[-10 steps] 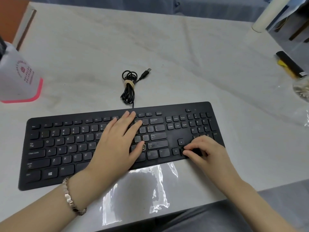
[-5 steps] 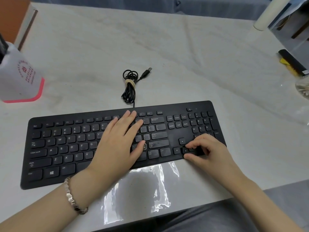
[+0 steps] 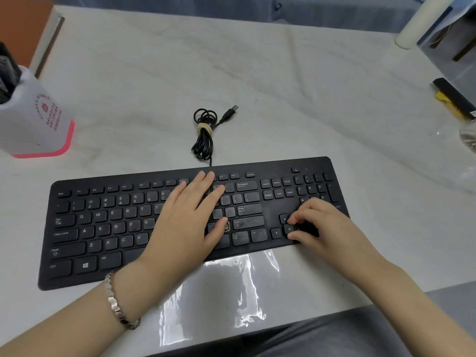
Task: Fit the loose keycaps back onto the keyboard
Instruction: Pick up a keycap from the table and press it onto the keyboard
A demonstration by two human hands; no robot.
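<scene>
A black keyboard (image 3: 108, 228) lies across the white table, its coiled cable (image 3: 204, 132) behind it. My left hand (image 3: 188, 222) rests flat on the middle keys with straight fingers, the thumb beside a bare key socket (image 3: 227, 226). My right hand (image 3: 319, 225) sits over the arrow-key cluster with curled fingers. Its thumb and fingertips pinch a black keycap (image 3: 305, 228) at the right-arrow spot. The hand hides the keycap's seating.
A clear plastic bag (image 3: 231, 287) lies on the table (image 3: 283, 99) in front of the keyboard. A white holder with a pink base (image 3: 36, 124) stands at the left. A white roll (image 3: 422, 19), a black-and-yellow object (image 3: 453, 99) and a glass (image 3: 468, 135) sit at the right edge.
My right hand's fingers have curled in tighter over the arrow keys. My left hand has stayed flat on the keyboard.
</scene>
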